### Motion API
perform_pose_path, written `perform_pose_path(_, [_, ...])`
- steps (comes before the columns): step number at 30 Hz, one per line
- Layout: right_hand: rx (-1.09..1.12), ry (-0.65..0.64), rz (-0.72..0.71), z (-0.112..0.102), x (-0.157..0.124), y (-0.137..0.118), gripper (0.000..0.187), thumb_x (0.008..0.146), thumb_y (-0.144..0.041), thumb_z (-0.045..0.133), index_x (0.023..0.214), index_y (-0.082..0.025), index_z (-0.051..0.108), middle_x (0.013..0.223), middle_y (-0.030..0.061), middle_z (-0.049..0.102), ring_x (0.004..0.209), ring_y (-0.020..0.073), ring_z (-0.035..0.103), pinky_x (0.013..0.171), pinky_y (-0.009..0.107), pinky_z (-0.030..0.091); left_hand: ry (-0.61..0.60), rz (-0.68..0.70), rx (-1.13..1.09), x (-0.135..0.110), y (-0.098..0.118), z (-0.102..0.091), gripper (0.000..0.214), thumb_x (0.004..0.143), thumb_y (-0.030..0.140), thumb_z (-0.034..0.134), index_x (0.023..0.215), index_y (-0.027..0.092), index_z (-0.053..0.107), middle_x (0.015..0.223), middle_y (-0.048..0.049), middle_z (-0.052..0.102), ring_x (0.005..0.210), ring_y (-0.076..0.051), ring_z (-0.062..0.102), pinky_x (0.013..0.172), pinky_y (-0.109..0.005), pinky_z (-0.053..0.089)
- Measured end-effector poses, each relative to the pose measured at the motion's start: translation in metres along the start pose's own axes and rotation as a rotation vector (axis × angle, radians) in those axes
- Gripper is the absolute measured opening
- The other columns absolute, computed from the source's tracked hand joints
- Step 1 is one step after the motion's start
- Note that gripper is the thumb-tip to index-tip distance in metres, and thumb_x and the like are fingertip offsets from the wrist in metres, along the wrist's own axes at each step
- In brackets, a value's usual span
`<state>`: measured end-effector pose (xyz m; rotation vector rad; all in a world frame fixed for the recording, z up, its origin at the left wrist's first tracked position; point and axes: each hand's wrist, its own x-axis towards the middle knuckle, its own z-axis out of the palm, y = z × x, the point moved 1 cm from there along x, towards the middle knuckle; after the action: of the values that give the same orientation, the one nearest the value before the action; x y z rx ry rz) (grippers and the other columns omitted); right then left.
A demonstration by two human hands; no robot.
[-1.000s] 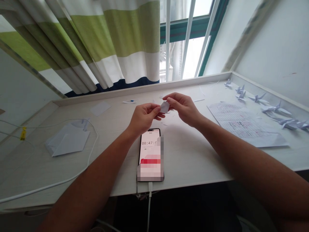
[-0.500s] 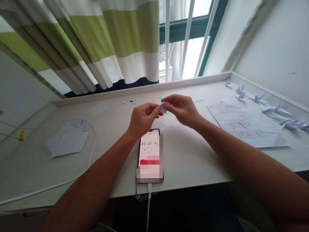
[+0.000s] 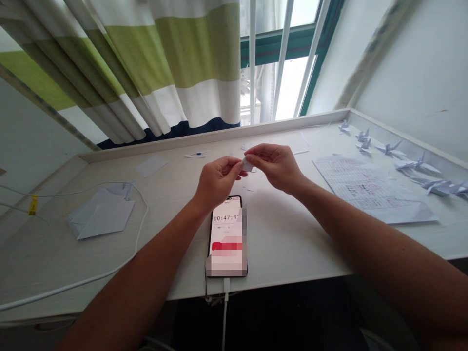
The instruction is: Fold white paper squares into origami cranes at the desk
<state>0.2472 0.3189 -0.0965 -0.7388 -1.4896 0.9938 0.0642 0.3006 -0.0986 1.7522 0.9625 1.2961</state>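
Observation:
A small folded piece of white paper (image 3: 247,165) is held above the desk between both hands. My left hand (image 3: 216,181) pinches its left side with thumb and fingers closed. My right hand (image 3: 278,165) pinches its right side, fingers curled round it. Most of the paper is hidden by the fingers. Below the hands a phone (image 3: 227,237) lies flat on the desk, showing a running timer.
Several folded paper cranes (image 3: 419,165) line the right edge by the wall. A printed sheet (image 3: 369,187) lies at the right, white paper sheets (image 3: 100,214) at the left. A white cable (image 3: 91,278) loops across the left desk. Striped curtain (image 3: 157,63) and window stand behind.
The paper piece shows less between the fingers than a second ago, and both hands have shifted slightly lower. Everything else is still.

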Motion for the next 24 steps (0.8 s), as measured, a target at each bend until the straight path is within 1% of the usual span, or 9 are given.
perform_pose_path(5, [0.022, -0.026, 0.030, 0.001, -0.001, -0.001, 0.030, 0.081, -0.039, 0.090, 0.101, -0.019, 0.082, 0.093, 0.0053, 0.081, 0.085, 0.0204, 0.075, 0.082, 0.041, 0.063, 0.023, -0.046, -0.040, -0.001, 0.000, 0.001, 0.036, 0.092, 0.050, 0.077, 0.097, 0.014, 0.075, 0.085, -0.0102, 0.083, 0.079, -0.023, 0.081, 0.070, -0.033, 0.065])
perform_pose_path(7, [0.025, -0.034, 0.022, 0.002, -0.002, -0.002, 0.032, 0.081, -0.041, 0.090, 0.103, -0.019, 0.082, 0.094, 0.0049, 0.081, 0.086, 0.0205, 0.076, 0.083, 0.041, 0.065, 0.012, -0.053, -0.056, -0.001, -0.001, 0.001, 0.037, 0.092, 0.051, 0.076, 0.098, 0.015, 0.074, 0.086, -0.0102, 0.083, 0.081, -0.023, 0.081, 0.072, -0.034, 0.065])
perform_pose_path(10, [0.025, -0.049, 0.014, 0.002, -0.002, -0.002, 0.033, 0.083, -0.042, 0.088, 0.105, -0.020, 0.081, 0.091, 0.0039, 0.080, 0.084, 0.0200, 0.077, 0.083, 0.042, 0.066, -0.030, -0.058, -0.043, -0.001, -0.004, 0.000, 0.035, 0.093, 0.051, 0.076, 0.099, 0.016, 0.074, 0.087, -0.0096, 0.083, 0.085, -0.024, 0.082, 0.075, -0.034, 0.064])
perform_pose_path(13, [0.055, -0.060, 0.024, 0.002, -0.002, -0.004, 0.040, 0.079, -0.040, 0.091, 0.110, -0.018, 0.077, 0.088, 0.0033, 0.078, 0.082, 0.0206, 0.077, 0.081, 0.042, 0.067, -0.031, -0.026, 0.002, 0.001, -0.006, -0.002, 0.034, 0.091, 0.051, 0.078, 0.096, 0.018, 0.075, 0.089, -0.0086, 0.082, 0.087, -0.023, 0.081, 0.075, -0.033, 0.063])
perform_pose_path(16, [0.087, -0.063, 0.038, 0.002, -0.001, -0.007, 0.046, 0.076, -0.039, 0.094, 0.110, -0.017, 0.073, 0.084, 0.0028, 0.078, 0.081, 0.0212, 0.077, 0.080, 0.041, 0.067, -0.040, -0.006, 0.004, 0.003, -0.007, -0.005, 0.032, 0.090, 0.049, 0.079, 0.095, 0.018, 0.077, 0.090, -0.0082, 0.082, 0.085, -0.021, 0.079, 0.072, -0.031, 0.062])
perform_pose_path(19, [0.062, -0.068, 0.058, 0.002, -0.001, -0.010, 0.047, 0.076, -0.039, 0.093, 0.110, -0.017, 0.071, 0.086, 0.0036, 0.078, 0.081, 0.0212, 0.077, 0.080, 0.041, 0.067, -0.057, -0.032, -0.052, 0.004, -0.008, -0.004, 0.030, 0.091, 0.047, 0.079, 0.094, 0.017, 0.078, 0.085, -0.0083, 0.082, 0.078, -0.019, 0.078, 0.068, -0.030, 0.060])
perform_pose_path(24, [0.055, -0.064, 0.075, 0.004, -0.003, -0.012, 0.044, 0.078, -0.038, 0.091, 0.111, -0.017, 0.071, 0.089, 0.0048, 0.078, 0.082, 0.0217, 0.077, 0.080, 0.041, 0.066, -0.027, -0.049, -0.072, 0.001, -0.007, 0.000, 0.033, 0.090, 0.049, 0.080, 0.092, 0.016, 0.079, 0.082, -0.0094, 0.082, 0.075, -0.020, 0.078, 0.066, -0.031, 0.061])
